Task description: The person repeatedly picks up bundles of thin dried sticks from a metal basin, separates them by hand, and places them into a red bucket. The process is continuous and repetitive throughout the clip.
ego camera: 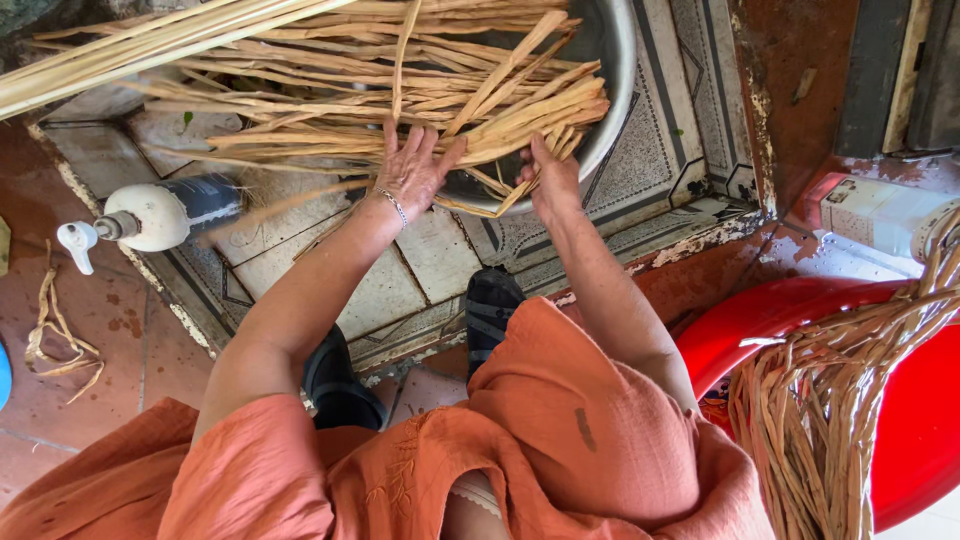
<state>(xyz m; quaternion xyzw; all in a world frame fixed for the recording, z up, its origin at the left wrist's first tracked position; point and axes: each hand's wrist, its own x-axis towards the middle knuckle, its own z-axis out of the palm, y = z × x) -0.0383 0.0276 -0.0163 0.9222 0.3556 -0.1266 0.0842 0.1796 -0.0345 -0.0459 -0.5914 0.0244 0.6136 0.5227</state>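
Orange dress (560, 420) near me. L hand (412, 170) wide, flat on dry reed strips (480, 110) in metal bowl (615, 80). R hand (548, 178) holds strip ends. Strips hang over rim & could slide onto tile floor (440, 255).

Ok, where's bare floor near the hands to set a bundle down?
Bare patterned tile lies just below the metal basin, between the pump bottle and the black shoes. Red floor at far left is mostly open, apart from a strip scrap. It is crowded around the basin, where both hands press the fibre strips.
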